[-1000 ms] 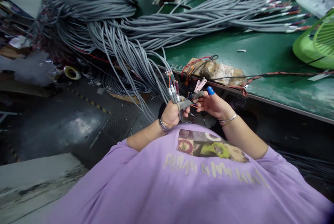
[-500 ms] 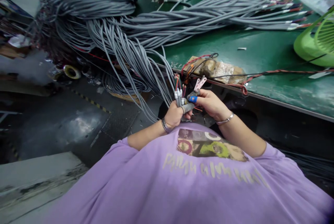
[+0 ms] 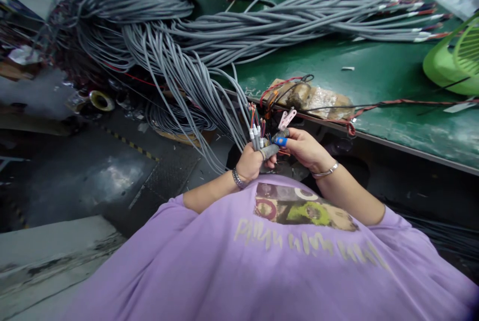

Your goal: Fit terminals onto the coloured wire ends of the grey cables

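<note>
In front of my shirt, my left hand (image 3: 250, 164) is wrapped round a small bunch of grey cables (image 3: 256, 141). White collars and loose coloured wires (image 3: 253, 114) stick up at the bunch's ends. A worn grey cover (image 3: 269, 151) sits on my left thumb. Close on the right, my right hand (image 3: 305, 149) is closed in a pinch at the wire ends, blue tape (image 3: 280, 141) round its thumb and a dark cover on a finger. What lies between those fingertips is too small to make out. A pink clip (image 3: 287, 119) shows just beyond my right hand.
Large bundles of grey cable (image 3: 262, 32) lie across the green table (image 3: 385, 72) and hang off its edge at left. A taped block (image 3: 318, 100) with red and black leads sits at the near edge. A green plastic basket-like thing (image 3: 449, 62) stands at right.
My right hand has shifted slightly to the right, away from the cable bunch. My left hand keeps its hold on the cables.
</note>
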Demonstrator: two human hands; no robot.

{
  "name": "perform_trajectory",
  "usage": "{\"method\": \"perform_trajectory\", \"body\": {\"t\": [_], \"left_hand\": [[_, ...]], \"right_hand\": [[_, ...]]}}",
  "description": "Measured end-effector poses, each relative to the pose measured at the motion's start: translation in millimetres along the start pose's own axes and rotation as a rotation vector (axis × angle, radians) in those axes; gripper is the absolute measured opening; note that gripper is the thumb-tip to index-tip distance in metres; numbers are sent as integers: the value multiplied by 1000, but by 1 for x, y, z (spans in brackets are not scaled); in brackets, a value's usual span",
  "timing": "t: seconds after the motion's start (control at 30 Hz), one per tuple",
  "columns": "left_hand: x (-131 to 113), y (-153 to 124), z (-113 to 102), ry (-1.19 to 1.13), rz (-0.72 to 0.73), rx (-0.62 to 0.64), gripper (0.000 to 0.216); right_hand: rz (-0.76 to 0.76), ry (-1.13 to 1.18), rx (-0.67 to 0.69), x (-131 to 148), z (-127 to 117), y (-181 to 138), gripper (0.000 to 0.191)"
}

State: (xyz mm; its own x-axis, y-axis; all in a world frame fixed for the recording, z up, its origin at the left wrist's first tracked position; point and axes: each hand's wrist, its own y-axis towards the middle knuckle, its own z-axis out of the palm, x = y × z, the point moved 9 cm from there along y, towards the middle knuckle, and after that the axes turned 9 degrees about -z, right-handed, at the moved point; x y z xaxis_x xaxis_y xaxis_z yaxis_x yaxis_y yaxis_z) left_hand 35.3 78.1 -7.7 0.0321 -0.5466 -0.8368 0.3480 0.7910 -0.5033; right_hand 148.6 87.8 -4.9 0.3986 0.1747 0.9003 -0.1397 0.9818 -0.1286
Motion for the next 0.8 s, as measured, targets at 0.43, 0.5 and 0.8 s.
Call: {"method": "perform_trajectory", "body": {"t": [0.43, 0.5, 0.8], "left_hand": [[-13, -4, 0, -185, 13, 34, 37], [-15, -3, 4, -204, -3, 56, 38], [-11, 9, 11, -216, -81, 43, 39]], "right_hand": [[71, 192, -77, -6, -20, 12, 48], [59, 192, -98, -3, -18, 17, 53], [-51, 224, -151, 4, -8, 25, 47]]}}
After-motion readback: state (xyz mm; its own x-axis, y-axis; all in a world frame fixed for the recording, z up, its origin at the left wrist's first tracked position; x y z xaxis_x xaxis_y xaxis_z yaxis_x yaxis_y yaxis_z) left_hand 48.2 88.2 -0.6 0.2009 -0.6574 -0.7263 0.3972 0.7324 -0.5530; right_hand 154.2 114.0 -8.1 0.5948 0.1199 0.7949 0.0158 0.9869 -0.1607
